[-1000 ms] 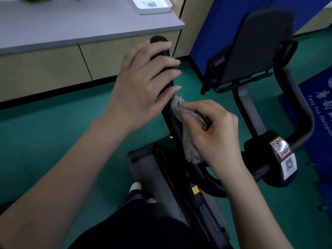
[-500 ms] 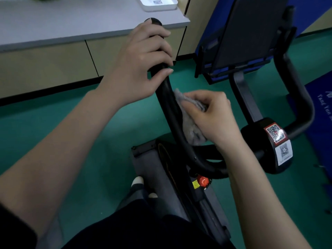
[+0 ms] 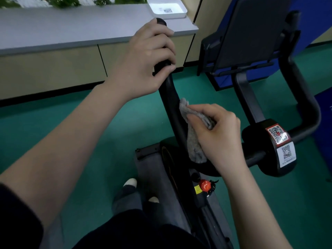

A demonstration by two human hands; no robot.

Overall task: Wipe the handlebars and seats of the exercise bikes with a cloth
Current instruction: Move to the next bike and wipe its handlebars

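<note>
A black exercise bike stands in front of me. My left hand grips the upper end of its left handlebar, fingers curled round the bar. Lower on the same bar, my right hand pinches a grey fluffy cloth and holds it against the bar's inner side. The right handlebar curves up at the right, untouched. Between the bars sits the black hub with QR-code stickers. The seat is not in view.
A black console holder rises behind the hub. A grey counter with a white tray runs along the back left. Blue panels stand at the right. Below are green floor, the bike's grey base, a red knob and my shoes.
My left hand closed round the top of the left handlebar, where its fingers were extended before. My right hand with the cloth slid a little down the bar.
</note>
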